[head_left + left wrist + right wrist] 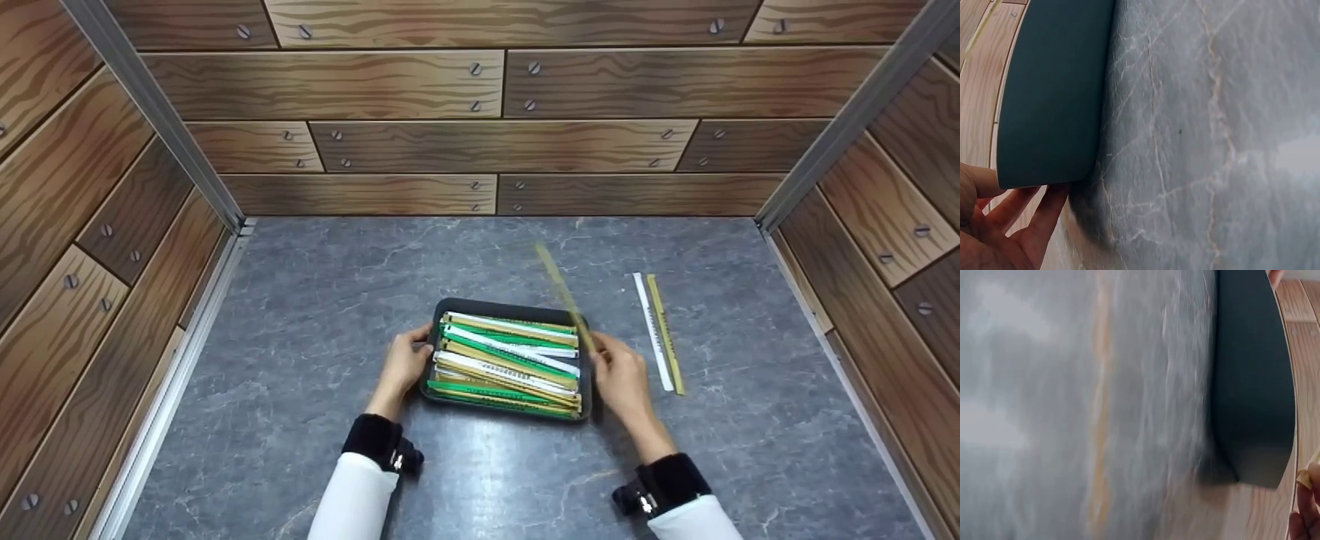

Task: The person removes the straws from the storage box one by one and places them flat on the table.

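A dark rectangular tray (510,306) holds many long, thin strips (510,367) in green, white and gold, with small print on them. At its left end my left hand (405,364) grips the wall; the left wrist view shows thumb and fingers at the corner of the tray (1053,101). Beside the right end, my right hand (622,375) pinches a single gold strip (559,281) near its lower end. That strip is blurred, slants up and leftward, and overlaps the tray's back right corner. In the right wrist view, only its end (1304,479) shows between the fingertips.
To the right of my right hand, a white strip (652,334) and another gold strip (666,334) lie side by side on the grey marbled surface (322,300). Wood-patterned panels (405,146) wall in the back and both sides, with metal rails (142,105) at the corners.
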`<state>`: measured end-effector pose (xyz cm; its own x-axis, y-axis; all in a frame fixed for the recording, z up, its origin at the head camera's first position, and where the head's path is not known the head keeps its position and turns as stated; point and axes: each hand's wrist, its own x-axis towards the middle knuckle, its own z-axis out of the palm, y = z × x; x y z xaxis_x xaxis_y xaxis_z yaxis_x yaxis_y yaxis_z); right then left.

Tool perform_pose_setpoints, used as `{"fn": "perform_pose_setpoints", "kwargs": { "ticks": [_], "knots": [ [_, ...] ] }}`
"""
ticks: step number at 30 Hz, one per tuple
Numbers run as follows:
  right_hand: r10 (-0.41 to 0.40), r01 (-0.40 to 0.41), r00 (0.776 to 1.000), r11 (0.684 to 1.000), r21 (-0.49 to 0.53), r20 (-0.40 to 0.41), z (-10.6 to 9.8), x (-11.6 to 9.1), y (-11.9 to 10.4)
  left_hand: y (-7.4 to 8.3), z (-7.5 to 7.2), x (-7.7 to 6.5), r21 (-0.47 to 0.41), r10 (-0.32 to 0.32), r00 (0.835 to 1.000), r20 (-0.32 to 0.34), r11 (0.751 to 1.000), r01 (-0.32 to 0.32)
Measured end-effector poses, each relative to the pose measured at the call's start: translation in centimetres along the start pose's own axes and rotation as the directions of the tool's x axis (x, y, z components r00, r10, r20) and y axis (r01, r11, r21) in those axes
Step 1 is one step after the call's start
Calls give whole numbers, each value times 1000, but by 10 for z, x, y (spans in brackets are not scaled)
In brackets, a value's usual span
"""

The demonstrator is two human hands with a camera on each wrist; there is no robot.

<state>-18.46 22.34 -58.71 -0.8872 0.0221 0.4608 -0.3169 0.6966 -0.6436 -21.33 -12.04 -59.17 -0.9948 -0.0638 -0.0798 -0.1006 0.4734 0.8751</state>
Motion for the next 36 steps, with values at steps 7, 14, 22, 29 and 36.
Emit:
{"fn": "perform_pose_setpoints", "kwargs": {
  "ticks": [7, 14, 22, 29, 36],
  "knots": [
    [111, -113, 993, 992, -53, -38, -21, -1, 29, -2, 0, 0, -2, 12, 1000, -11, 1000, -12],
    [290, -300, 952, 947, -117, -92, -47, 3, 52, -4, -1, 0, 10, 37, 999, -21, 999, -36],
    [391, -389, 920, 898, -205, -35, -71, 5, 70, -3, -1, 1, 1, 37, 999, -7, 999, -37],
    [396, -375, 917, 898, -230, 50, -76, 5, 72, -2, -1, 0, -5, 28, 1000, -5, 1000, -28],
    [465, -423, 878, 866, -265, 115, -76, 2, 73, -3, -2, 0, -1, 28, 1000, -3, 1000, -28]
  ]
}}
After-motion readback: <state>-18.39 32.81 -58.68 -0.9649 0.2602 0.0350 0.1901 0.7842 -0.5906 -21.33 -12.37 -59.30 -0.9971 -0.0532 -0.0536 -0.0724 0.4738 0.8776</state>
